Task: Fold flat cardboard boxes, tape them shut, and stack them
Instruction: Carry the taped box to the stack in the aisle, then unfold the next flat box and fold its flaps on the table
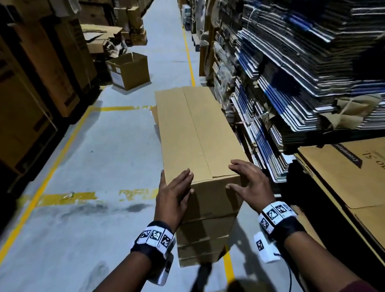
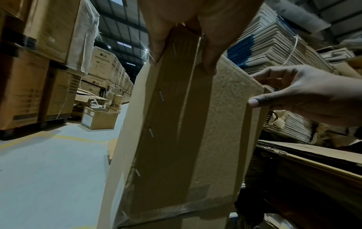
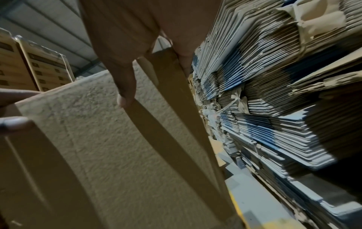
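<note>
While the long folded cardboard box [image 1: 192, 131] is sitting on top of a stack of boxes [image 1: 203, 237] in the centre of the head frame, both hands are resting on its near end. The left hand [image 1: 174, 196] is lying over the near left corner, fingers [image 1: 185, 175] straight and together on the top face, thumb hanging down the end face. The right hand [image 1: 250, 182] is sitting at the near right corner, fingers spread apart and only slightly bent, thumb pointing across the end face; it isn't really clamping anything. In the left wrist view the staples down the box's end seam are showing. Bundled flat cartons [image 1: 307, 50] are filling the right of the frame, just beside the box, and an open carton [image 1: 129, 70] is standing on the grey floor [image 1: 81, 157] at upper left
</note>
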